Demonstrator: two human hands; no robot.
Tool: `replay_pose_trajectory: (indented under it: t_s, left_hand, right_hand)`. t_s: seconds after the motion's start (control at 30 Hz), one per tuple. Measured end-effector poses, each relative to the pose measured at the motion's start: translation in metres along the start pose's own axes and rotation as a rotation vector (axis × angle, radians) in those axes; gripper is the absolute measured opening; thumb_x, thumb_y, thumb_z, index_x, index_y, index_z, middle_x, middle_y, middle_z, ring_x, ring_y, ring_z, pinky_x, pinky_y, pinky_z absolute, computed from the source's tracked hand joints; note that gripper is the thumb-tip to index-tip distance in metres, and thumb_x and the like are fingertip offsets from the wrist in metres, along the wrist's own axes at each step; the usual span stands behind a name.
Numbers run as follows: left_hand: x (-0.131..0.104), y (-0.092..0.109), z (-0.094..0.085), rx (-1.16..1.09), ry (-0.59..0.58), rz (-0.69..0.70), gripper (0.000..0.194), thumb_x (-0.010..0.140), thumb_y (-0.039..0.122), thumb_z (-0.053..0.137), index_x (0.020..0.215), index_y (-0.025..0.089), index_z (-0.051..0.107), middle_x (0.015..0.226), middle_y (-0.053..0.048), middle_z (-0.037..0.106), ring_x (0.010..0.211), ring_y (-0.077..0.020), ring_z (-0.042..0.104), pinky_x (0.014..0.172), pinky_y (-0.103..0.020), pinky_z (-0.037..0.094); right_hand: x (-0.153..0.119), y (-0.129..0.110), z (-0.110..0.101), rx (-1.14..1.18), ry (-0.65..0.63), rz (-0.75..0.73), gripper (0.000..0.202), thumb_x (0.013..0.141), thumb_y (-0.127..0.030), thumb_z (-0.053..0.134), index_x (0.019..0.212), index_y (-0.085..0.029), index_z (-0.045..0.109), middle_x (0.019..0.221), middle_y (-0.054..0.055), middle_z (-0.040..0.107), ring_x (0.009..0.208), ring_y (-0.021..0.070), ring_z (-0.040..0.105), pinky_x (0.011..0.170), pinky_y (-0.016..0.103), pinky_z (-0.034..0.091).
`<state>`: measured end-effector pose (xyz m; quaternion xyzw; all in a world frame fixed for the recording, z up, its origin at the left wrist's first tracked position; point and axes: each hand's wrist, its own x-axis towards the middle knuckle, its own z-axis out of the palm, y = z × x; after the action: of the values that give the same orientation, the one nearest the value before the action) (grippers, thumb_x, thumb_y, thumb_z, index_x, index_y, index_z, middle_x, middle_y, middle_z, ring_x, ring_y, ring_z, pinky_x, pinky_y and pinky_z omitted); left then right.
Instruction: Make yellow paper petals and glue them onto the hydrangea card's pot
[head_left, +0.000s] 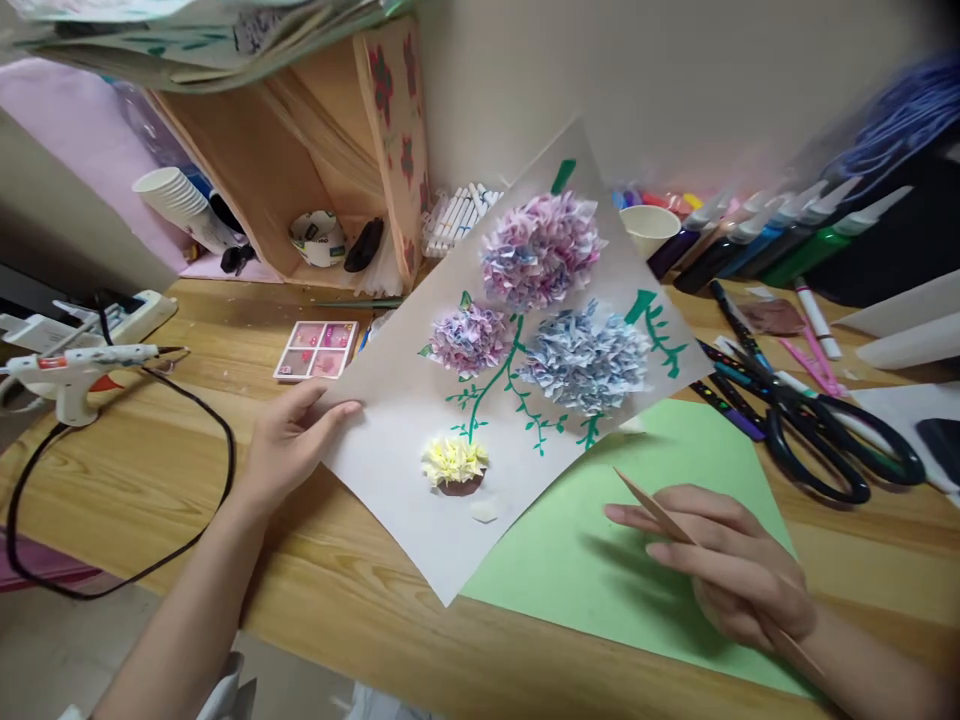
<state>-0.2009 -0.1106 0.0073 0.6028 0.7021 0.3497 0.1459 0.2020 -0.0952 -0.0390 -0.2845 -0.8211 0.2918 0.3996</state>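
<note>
My left hand point(292, 445) pinches the left corner of a white paper sheet point(390, 420), which is tilted up off the table. The sheet bears pink-purple paper flowers point(541, 250), a blue one point(589, 360), a small yellow one point(454, 462) over a brown patch, and green painted stems. A small pale piece point(484, 511) lies near its lower edge. My right hand point(720, 560) holds a thin, pointed tan stick point(652, 505) between its fingers, over a green sheet point(570, 580) on the table.
Black-handled scissors point(817, 440) and pens lie at the right, with capped bottles point(795, 240) behind. A glue gun point(82, 375) with a looping black cable is at the left. A wooden box point(390, 150), stacked cups point(180, 205) and a pink palette point(316, 350) stand or lie farther back.
</note>
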Motion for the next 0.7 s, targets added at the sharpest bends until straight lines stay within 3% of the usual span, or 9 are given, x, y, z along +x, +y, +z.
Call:
replay_pose_trajectory:
  t_s: [0.1,0.2,0.27,0.37,0.47,0.6,0.7]
  left_hand:
    - [-0.015,0.001,-0.003,-0.036,0.088,-0.119,0.021,0.073,0.041,0.064,0.078,0.021,0.063,0.069,0.003,0.061,0.062,-0.0124,0.053,0.051,-0.021,0.039]
    - [-0.037,0.003,-0.002,-0.154,0.109,-0.391,0.026,0.072,0.045,0.065,0.083,0.021,0.062,0.072,0.003,0.064,0.063,-0.0141,0.056,0.05,-0.021,0.042]
    - [-0.052,0.004,0.002,-0.259,0.093,-0.542,0.032,0.073,0.049,0.064,0.091,0.022,0.062,0.081,0.001,0.067,0.072,-0.0169,0.061,0.055,-0.022,0.048]
    - [-0.071,0.005,0.009,-0.321,0.131,-0.67,0.04,0.073,0.052,0.062,0.099,0.023,0.061,0.088,0.001,0.069,0.078,-0.0188,0.063,0.065,-0.025,0.052]
    - [-0.085,0.008,0.017,-0.299,0.152,-0.734,0.041,0.075,0.055,0.057,0.1,0.023,0.061,0.089,0.001,0.069,0.078,-0.0188,0.063,0.063,-0.024,0.051]
    - [-0.096,0.015,0.025,-0.261,0.179,-0.72,0.04,0.079,0.057,0.05,0.097,0.023,0.06,0.086,0.002,0.067,0.079,-0.0185,0.061,0.065,-0.025,0.05]
    - [-0.101,0.02,0.029,-0.209,0.13,-0.675,0.04,0.079,0.058,0.048,0.093,0.022,0.058,0.086,0.0,0.066,0.08,-0.0197,0.06,0.065,-0.026,0.049]
  right_hand:
    - [-0.001,-0.001,-0.006,-0.05,-0.093,-0.136,0.022,0.09,-0.039,0.045,0.104,-0.037,0.062,0.1,0.002,0.073,0.084,0.0188,0.068,0.068,0.032,0.056]
    - [0.0,0.0,-0.005,-0.066,-0.078,-0.177,0.026,0.093,-0.033,0.04,0.111,-0.034,0.06,0.105,0.003,0.071,0.091,0.0187,0.067,0.07,0.032,0.056]
    - [0.002,0.005,0.0,-0.057,-0.012,-0.142,0.028,0.094,-0.027,0.039,0.113,-0.031,0.059,0.109,0.004,0.07,0.098,0.0194,0.064,0.074,0.033,0.055]
    - [0.011,0.016,0.004,0.012,0.107,0.023,0.029,0.095,-0.021,0.034,0.109,-0.03,0.057,0.11,0.005,0.068,0.102,0.0214,0.063,0.082,0.041,0.053]
    - [0.022,0.023,-0.004,-0.035,0.18,0.163,0.025,0.095,-0.021,0.034,0.104,-0.024,0.057,0.1,0.006,0.069,0.092,0.0186,0.066,0.08,0.036,0.053]
    - [0.022,0.019,-0.03,-0.225,-0.017,0.171,0.025,0.094,-0.028,0.039,0.089,-0.02,0.063,0.075,0.002,0.069,0.062,0.0116,0.064,0.06,0.022,0.05]
    - [0.015,0.016,-0.039,-0.246,-0.145,0.177,0.027,0.094,-0.027,0.038,0.088,-0.02,0.064,0.074,0.002,0.068,0.064,0.0113,0.064,0.06,0.021,0.05]
